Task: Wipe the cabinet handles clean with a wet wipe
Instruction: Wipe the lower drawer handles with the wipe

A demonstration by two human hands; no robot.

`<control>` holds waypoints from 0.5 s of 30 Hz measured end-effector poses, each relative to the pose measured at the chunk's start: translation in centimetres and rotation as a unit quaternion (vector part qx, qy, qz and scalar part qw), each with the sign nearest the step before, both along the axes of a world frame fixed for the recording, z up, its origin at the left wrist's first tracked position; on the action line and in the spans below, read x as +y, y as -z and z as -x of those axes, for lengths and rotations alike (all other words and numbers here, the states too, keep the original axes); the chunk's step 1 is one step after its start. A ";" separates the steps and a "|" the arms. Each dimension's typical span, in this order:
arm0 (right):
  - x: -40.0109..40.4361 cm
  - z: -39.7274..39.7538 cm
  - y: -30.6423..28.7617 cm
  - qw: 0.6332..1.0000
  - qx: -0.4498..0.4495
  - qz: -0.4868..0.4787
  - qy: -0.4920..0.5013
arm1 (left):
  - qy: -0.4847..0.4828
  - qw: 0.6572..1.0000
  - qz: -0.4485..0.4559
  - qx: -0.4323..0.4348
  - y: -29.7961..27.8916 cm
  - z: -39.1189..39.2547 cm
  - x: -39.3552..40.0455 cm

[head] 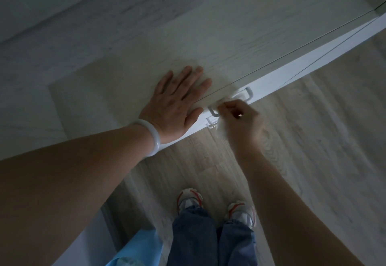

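Nearest the camera, the left forearm crosses the lower left corner, cut off by the frame edge, with a pale bangle point(153, 138) on the wrist. Left of the cabinet handle, the left hand point(177, 102) lies flat on the cabinet top point(240, 42). Its fingers are straight and slightly spread, the thumb reaching toward the front edge. It holds nothing.

Cabinet handle point(231, 103) is a pale U-shaped bar on the white drawer front point(277, 79), just below the cabinet's top edge. Its middle is hidden behind the wipe and fingers; only the two bent ends are clear. A second, smaller handle point(211, 124) shows just below and left of it, partly covered by the right hand and blurred.

Wet wipe point(223, 102) is wrapped against the cabinet handle bar. It is blurred, and its outline is hard to separate from the handle. A pale trailing part hangs below the fingers.

Right of the cabinet handle, the right hand point(242, 123) has its fingers curled and pinches the wipe against the bar. The fingertips are partly blurred, so the exact contact cannot be made out.

Below the cabinet handle, the wooden floor point(313, 140), two sneakers point(190, 200) and blue jeans point(194, 236) are visible. A light-blue item point(137, 249) at the bottom edge is cut off and cannot be identified.
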State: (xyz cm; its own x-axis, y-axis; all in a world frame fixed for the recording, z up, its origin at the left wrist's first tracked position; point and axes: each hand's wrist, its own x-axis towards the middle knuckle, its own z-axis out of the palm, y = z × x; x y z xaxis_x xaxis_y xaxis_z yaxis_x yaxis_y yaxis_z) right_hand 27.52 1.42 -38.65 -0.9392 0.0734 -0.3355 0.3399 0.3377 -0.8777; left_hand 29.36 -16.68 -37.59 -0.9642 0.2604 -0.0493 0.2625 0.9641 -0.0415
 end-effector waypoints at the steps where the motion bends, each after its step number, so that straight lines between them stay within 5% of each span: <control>1: 0.3 -0.2 0.0 1.000 -0.004 -0.005 -0.014 | 0.000 1.000 -0.001 0.000 0.0 0.0 0.0; 5: 3.2 2.9 0.1 0.992 0.016 -0.032 0.118 | 0.002 1.000 -0.007 0.004 -0.1 0.0 0.0; 11: 0.5 0.7 0.1 0.999 0.006 -0.050 -0.008 | 0.000 1.000 -0.008 -0.001 0.0 0.0 0.0; 15: 2.8 2.5 0.1 0.994 -0.003 -0.030 0.108 | 0.001 1.000 -0.003 0.001 0.1 0.0 0.0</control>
State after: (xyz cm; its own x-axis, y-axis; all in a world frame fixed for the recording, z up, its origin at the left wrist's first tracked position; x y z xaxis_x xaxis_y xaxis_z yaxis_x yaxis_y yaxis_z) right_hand 25.04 4.19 -38.79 -0.8970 0.2941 -0.3301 0.4158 0.3079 -0.8558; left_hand 29.35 -16.65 -37.67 -0.9639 0.2620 -0.0469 0.2638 0.9639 -0.0369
